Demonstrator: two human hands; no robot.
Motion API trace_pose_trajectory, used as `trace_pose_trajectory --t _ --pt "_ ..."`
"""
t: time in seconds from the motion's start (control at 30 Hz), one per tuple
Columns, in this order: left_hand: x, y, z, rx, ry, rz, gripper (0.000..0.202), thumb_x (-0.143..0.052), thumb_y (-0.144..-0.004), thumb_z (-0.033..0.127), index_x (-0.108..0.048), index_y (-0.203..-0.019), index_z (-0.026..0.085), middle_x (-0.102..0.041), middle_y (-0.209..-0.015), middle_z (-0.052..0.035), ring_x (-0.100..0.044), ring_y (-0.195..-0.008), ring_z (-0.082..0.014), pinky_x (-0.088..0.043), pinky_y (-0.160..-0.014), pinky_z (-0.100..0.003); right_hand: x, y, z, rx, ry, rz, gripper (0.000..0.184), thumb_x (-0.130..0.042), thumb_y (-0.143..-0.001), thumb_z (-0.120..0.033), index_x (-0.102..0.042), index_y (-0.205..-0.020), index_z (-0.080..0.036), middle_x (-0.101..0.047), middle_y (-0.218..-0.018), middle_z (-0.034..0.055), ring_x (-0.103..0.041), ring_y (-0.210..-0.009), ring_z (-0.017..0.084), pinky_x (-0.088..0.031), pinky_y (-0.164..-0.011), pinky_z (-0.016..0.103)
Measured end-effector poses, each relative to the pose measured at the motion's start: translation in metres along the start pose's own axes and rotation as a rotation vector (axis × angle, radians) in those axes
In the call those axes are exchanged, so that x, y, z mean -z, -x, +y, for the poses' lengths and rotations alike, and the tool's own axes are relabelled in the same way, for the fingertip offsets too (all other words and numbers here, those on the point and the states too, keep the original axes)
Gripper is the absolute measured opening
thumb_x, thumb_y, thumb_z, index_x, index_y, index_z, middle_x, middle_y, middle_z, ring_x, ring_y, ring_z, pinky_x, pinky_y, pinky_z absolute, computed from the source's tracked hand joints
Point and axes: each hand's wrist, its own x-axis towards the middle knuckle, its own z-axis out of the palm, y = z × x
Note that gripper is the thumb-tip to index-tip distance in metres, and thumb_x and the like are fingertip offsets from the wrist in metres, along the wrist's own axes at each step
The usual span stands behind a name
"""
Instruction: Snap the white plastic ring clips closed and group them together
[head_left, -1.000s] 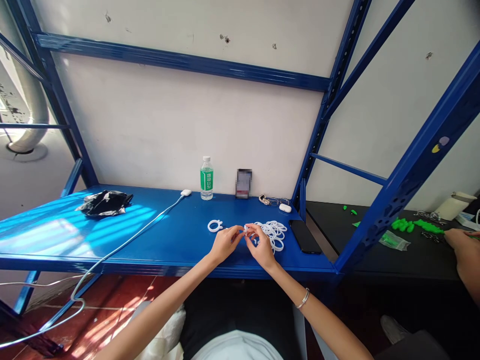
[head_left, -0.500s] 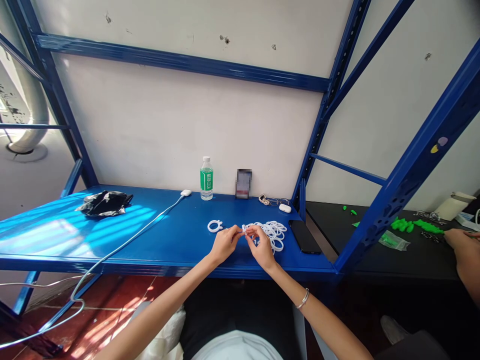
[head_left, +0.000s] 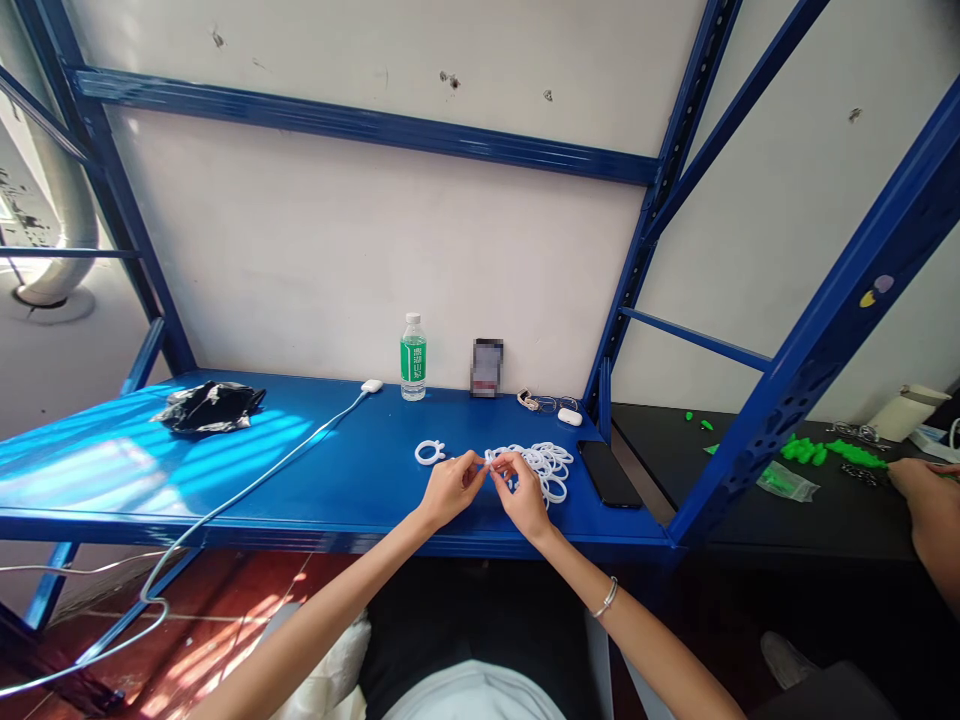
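The rings (head_left: 553, 462) were white, the table (head_left: 337, 500) blue with paler sunlit stripes. The bottle (head_left: 413, 380) had a white cap (head_left: 412, 318) and a green-and-white label (head_left: 413, 357). The bag (head_left: 210, 408) was black, the cable (head_left: 346, 410) white and the floor (head_left: 217, 600) red.

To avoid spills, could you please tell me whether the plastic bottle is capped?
Capped: a white cap tops the plastic bottle, which stands upright on the blue table.

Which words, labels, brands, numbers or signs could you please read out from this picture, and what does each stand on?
No text can be read for certain.
Bottle: white characters on its green label, too small to read.
Upright screen: blurred into blocks, unreadable.
Flat black phone: no readable text shows.
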Motion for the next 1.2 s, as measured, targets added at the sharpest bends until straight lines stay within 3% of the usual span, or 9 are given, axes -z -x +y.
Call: trace_pose_trajectory --t 0.4,0.53,0.77,0.97,1.2 --pt "0.004 -0.006 0.001 0.054 -0.062 -0.111 0.023 -0.04 -0.093 0.036 -0.05 -0.08 0.019 -0.055 -0.058 0.0022 -0.051 -0.05 -0.0123 -0.03 -0.05 -0.021 0.001 0.0 -0.001 0.004 0.121 -0.032 0.012 -0.047 -0.088 -0.015 -0.057 -0.094 -0.02 -0.062 -0.092 0.0051 -0.059 -0.082 0.018 -0.049 -0.07 0.029" --pt "0.018 -0.014 -0.006 0.096 -0.125 -0.075 0.026 -0.04 -0.093 0.037 -0.052 -0.077 0.019 -0.056 -0.058 0.0011 -0.052 -0.051 -0.0133 -0.029 -0.051 -0.022 0.001 -0.001 -0.002 -0.018 0.101 -0.047 0.015 -0.046 -0.088 -0.016 -0.056 -0.098 -0.02 -0.061 -0.097 0.0061 -0.059 -0.086 0.019 -0.05 -0.071 0.03" --pt "0.055 -0.028 -0.04 0.282 -0.189 -0.037 0.028 -0.045 -0.088 0.04 -0.053 -0.073 0.018 -0.059 -0.06 -0.0008 -0.053 -0.053 -0.0145 -0.029 -0.05 -0.022 0.002 0.0 -0.005 -0.04 0.106 -0.062 0.013 -0.045 -0.089 -0.017 -0.057 -0.094 -0.02 -0.061 -0.093 0.0056 -0.058 -0.081 0.018 -0.049 -0.069 0.029" --pt "0.077 -0.032 -0.056 0.364 -0.305 -0.208 0.024 -0.049 -0.085 0.036 -0.056 -0.072 0.017 -0.063 -0.066 -0.0035 -0.056 -0.06 -0.0171 -0.029 -0.05 -0.023 0.003 -0.001 -0.005 -0.031 0.095 -0.078 0.014 -0.045 -0.087 -0.015 -0.058 -0.091 -0.019 -0.06 -0.092 0.0049 -0.057 -0.079 0.017 -0.048 -0.069 0.029" --pt "0.085 -0.031 -0.06 0.366 -0.419 -0.471 0.015 -0.055 -0.081 0.03 -0.062 -0.078 0.017 -0.067 -0.079 -0.0084 -0.061 -0.073 -0.0219 -0.031 -0.05 -0.023 0.003 -0.002 -0.005 -0.021 0.11 -0.091 0.015 -0.044 -0.085 -0.012 -0.058 -0.086 -0.02 -0.06 -0.088 0.0049 -0.057 -0.085 0.019 -0.049 -0.072 0.03"
